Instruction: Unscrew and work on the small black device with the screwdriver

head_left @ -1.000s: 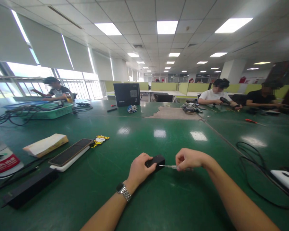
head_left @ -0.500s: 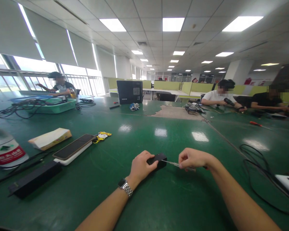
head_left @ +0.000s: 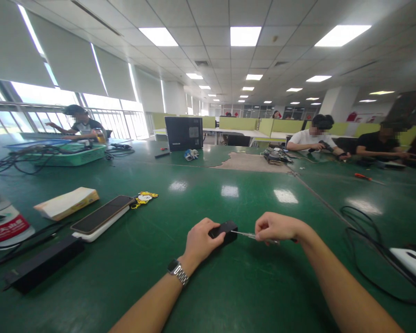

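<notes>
My left hand (head_left: 201,240) is closed around a small black box (head_left: 228,228) on the green table, its thumb along the near side. A metal watch sits on that wrist. My right hand (head_left: 275,226) pinches a slim silvery pointed tool (head_left: 246,234). The tool's thin tip meets the right end of the black box; whether it enters the box cannot be made out. Beneath my right palm, the tool's back end shows only in part.
Left on the green table (head_left: 180,305) are a long black block (head_left: 45,266), a phone (head_left: 104,213), a tissue pack (head_left: 67,202) and a water bottle (head_left: 3,222). Black cables (head_left: 353,259) lie right. Farther off stand a computer case (head_left: 183,133) and green basket (head_left: 72,156); several people sit beyond.
The whole view has shifted slightly, so everything appears a little farther left. My two hands keep the same hold on the black box and the silvery tool.
</notes>
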Demonstrator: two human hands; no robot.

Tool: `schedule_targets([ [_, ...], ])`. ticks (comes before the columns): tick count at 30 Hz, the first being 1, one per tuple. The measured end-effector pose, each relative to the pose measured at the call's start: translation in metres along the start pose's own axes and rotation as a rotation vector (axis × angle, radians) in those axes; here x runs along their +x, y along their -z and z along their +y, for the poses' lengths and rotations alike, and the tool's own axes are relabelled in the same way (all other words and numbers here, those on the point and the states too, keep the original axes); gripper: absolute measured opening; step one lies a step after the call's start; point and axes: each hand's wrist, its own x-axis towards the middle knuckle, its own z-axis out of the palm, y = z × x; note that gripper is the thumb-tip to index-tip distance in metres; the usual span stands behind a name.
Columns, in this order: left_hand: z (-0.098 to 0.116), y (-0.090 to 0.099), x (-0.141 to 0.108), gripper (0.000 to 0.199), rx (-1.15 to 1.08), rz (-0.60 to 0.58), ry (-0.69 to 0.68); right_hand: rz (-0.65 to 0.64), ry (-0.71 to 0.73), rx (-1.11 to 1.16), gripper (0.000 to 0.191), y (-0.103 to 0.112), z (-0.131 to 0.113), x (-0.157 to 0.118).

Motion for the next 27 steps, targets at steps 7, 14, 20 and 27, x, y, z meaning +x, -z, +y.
schedule_targets([
  [7, 0.001, 0.001, 0.0, 0.019, -0.002, 0.002, 0.004, 0.004, -0.006, -0.017, 0.016, 0.0, -0.001, 0.0],
  [14, 0.001, 0.001, 0.0, 0.019, -0.002, -0.006, 0.011, -0.001, -0.029, -0.018, 0.015, -0.001, 0.0, 0.0],
  [20, -0.001, 0.001, -0.001, 0.021, -0.025, -0.035, -0.016, 0.019, -0.005, -0.119, 0.02, -0.006, -0.011, -0.003],
  [27, -0.008, -0.001, 0.002, 0.035, -0.069, -0.083, -0.028, -0.013, -0.062, -0.354, 0.02, -0.02, -0.018, 0.001],
])
